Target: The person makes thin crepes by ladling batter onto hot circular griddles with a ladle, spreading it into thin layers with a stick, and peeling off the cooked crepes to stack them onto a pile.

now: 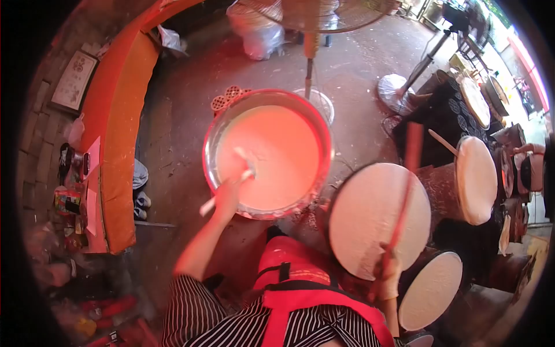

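Observation:
A large metal basin holds pale batter that looks pink in the red light. Over its near left side, my left hand is closed around a ladle with a white handle; the dipping end is blurred by motion. At the right, my right hand, seemingly covered by a light glove, grips a long wooden stick. The stick slants across a round griddle covered with a thin pale sheet of batter, and it is smeared by motion.
Another batter-covered griddle stands nearer me at the right, and a tilted one with a stick farther off. A fan rises behind the basin. An orange-covered counter runs along the left. Another person's arm shows at far right.

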Motion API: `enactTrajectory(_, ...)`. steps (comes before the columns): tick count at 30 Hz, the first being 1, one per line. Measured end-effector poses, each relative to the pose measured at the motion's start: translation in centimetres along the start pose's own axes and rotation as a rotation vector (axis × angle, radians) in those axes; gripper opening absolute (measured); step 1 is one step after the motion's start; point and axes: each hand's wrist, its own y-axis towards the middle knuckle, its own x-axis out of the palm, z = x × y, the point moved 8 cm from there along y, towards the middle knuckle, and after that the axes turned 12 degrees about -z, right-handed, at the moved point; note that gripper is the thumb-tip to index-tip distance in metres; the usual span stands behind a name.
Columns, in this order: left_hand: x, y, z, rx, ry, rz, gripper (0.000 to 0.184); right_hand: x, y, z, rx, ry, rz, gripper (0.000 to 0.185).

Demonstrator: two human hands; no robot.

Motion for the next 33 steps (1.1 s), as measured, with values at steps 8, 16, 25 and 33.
enactTrajectory(8,-1.0,10.1,-8.4,0.085,-0.097,0.302,0.048,39.7,10.9,1.6,-0.795,-1.452,-0.213,0.065)
enactTrajectory(16,12.9,8.2,1.7,-0.862,-2.390,-0.685,0.035,35.7,11.6,10.5,-0.397,-1.445,-0.255,0.070)
enactTrajectory(25,-3.8,-3.4,16.5,-0.259,-2.304,-0.631,0.027,25.9,-3.9,7.4,-0.794,-1.320,-0.395,0.092)
enactTrajectory(33,-27.3,-16.7,25.5,0.244,-1.394,-0.123,0.035,25.1,-13.8,-4.5,-1.199,-1.312,-0.312,0.075)
